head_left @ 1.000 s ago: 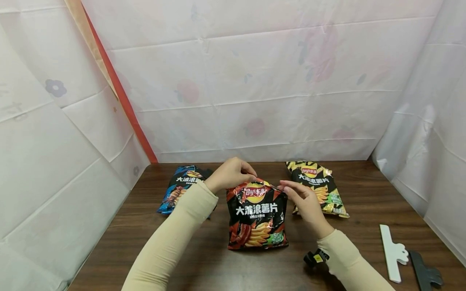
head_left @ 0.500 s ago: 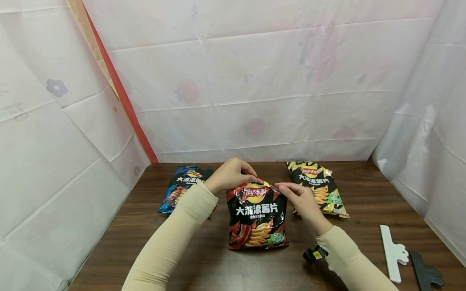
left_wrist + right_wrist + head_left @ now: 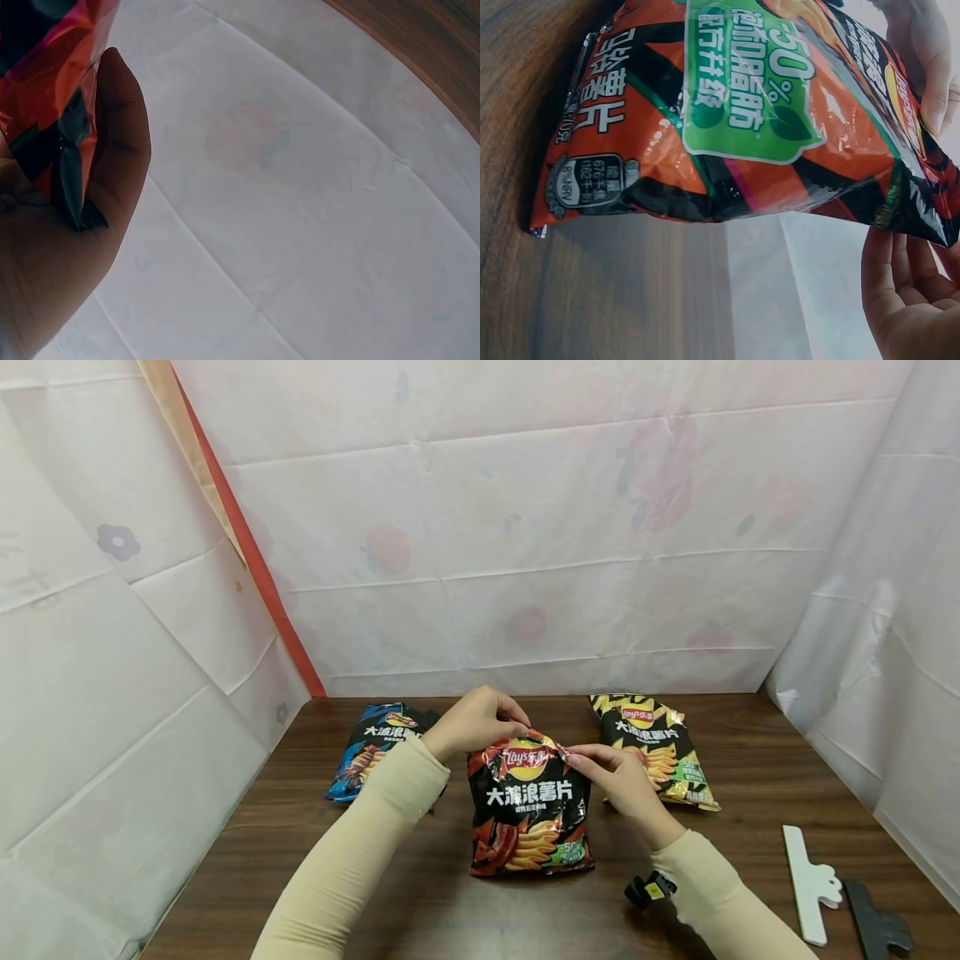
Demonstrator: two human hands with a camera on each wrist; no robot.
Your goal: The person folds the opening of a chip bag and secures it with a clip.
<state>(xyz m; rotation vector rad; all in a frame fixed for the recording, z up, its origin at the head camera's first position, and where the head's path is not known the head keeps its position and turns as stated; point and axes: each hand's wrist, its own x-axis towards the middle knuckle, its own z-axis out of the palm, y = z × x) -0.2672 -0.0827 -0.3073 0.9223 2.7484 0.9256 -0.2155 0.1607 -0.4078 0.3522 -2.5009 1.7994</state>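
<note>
Red-black Lay's bag (image 3: 530,802) bears green "50%" label (image 3: 750,82).

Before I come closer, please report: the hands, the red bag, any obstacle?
Left hand grips red bag at its top; right hand pinches its upper right corner. Red bag upright on table. No obstacle seen; white clip, dark clip off to the right.

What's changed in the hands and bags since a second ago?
The right hand has shifted slightly left, its fingertips now a little lower at the top right of the red-and-black bag in the head view. Nothing else was taken hold of. The left hand still grips that bag's top edge, and the blue bag, yellow bag, white clip and black clip lie as before.
</note>
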